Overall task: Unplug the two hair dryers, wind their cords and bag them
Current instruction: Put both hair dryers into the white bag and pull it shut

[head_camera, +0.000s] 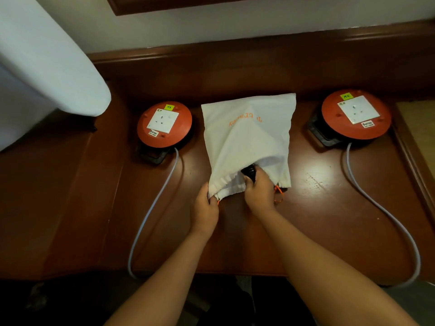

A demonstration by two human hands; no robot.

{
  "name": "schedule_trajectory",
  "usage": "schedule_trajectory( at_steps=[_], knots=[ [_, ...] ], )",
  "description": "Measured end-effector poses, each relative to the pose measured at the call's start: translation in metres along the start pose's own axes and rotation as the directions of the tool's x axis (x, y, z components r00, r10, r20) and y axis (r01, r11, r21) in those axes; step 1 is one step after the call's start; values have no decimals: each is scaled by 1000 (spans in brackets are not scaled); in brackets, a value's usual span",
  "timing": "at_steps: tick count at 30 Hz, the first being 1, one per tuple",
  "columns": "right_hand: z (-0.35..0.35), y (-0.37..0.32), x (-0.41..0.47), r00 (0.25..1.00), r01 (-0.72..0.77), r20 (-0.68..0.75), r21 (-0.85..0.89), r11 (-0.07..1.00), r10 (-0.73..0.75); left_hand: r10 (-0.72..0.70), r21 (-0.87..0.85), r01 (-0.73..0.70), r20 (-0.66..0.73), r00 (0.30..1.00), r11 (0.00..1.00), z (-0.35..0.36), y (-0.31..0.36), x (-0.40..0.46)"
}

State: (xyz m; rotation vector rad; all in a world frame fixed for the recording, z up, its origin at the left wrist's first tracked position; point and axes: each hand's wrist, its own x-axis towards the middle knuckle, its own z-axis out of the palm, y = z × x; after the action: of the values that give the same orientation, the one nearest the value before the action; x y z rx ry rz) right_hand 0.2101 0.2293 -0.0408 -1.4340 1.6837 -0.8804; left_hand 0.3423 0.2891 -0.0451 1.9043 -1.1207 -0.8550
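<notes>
A white drawstring bag (247, 132) with orange lettering lies in the middle of the wooden desk (317, 208), its mouth toward me. My left hand (206, 208) pinches the near left corner of the bag's mouth. My right hand (259, 190) grips the black handle of a hair dryer (250, 172) that pokes out of the bag's mouth; the rest of the dryer is hidden inside. The bag bulges, so its contents are out of sight. Orange drawstrings (279, 191) trail beside my right hand.
Two orange cord reels with white sockets sit on the desk, one at the left (164, 124) and one at the right (356, 115), nothing plugged into either. Their grey cables (150, 208) loop over the near desk edge. A white padded object (47, 67) juts in at upper left.
</notes>
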Motion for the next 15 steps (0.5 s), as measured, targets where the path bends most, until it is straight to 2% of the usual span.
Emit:
schedule_trajectory(
  at_steps=[4,9,13,15],
  knots=[
    [9,-15,4,999,-16,-35,76,997,19,38,22,-37,-4,999,999,-3,0,2],
    [16,-28,3,992,-101,-46,226,969,114,62,49,-62,0,998,997,-4,-2,-5],
    [18,-26,6,951,-306,63,350,886,303,49,33,-48,-19,999,998,-8,1,-1],
    [17,-25,6,951,-306,166,355,883,262,-36,32,37,-21,999,999,-10,-1,4]
  ],
)
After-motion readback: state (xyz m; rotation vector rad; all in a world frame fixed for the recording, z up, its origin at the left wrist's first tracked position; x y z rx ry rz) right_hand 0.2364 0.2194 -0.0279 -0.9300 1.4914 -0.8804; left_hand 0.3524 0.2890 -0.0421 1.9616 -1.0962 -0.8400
